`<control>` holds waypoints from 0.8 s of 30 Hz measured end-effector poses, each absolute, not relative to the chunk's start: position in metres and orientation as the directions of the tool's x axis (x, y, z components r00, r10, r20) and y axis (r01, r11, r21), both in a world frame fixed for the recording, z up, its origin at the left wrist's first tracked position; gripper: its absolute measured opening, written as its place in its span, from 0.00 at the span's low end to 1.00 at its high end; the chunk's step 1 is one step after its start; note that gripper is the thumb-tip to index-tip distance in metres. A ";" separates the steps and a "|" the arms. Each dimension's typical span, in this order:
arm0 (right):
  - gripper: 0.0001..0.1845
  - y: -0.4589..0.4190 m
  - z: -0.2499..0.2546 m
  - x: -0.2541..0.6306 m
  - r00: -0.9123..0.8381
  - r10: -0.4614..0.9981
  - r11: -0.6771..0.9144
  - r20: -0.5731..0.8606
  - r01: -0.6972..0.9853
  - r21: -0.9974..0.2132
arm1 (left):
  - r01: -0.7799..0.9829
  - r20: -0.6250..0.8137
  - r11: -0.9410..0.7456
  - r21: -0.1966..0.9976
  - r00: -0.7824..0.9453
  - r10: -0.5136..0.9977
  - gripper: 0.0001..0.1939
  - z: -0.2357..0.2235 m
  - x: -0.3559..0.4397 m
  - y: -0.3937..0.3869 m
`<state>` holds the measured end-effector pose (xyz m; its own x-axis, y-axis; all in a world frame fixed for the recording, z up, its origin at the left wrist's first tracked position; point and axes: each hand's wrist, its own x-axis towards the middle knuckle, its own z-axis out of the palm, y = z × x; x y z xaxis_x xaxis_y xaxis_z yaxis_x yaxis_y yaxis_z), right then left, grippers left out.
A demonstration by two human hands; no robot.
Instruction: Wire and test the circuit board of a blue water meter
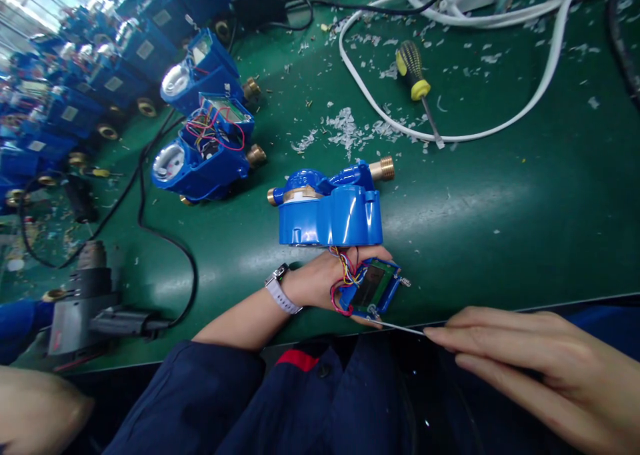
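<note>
My left hand (320,278), with a watch at its wrist, is wrapped around a small blue housing with a green circuit board and dark display (373,281). Red, yellow and other thin wires run from it up to a blue water meter (330,218), which lies on the bench just beyond the hand. My right hand (540,361) is closed on a thin metal rod-like tool (400,327). Its tip reaches the lower edge of the blue housing. Whatever handle the tool has is hidden in the fingers.
A yellow-black screwdriver (415,75) lies inside a loop of white cable (360,81), near white scraps. Two opened blue meters (205,155) stand left, with many more behind. A heat-gun-like tool (85,308) with a black cord lies lower left, near a bare arm (40,408).
</note>
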<state>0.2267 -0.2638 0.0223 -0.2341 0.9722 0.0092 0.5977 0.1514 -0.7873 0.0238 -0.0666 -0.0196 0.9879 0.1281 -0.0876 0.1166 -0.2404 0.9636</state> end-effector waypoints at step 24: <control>0.23 -0.255 0.030 0.237 -0.272 0.958 0.077 -0.092 0.552 -0.830 | 0.136 -0.120 -0.229 0.964 0.989 0.081 0.38 -0.025 0.023 -0.067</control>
<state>0.2372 -0.2549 0.0305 -0.2722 0.9579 -0.0917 0.5519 0.0773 -0.8303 0.0225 -0.0668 -0.0252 0.9895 0.0810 -0.1199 0.1356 -0.2291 0.9639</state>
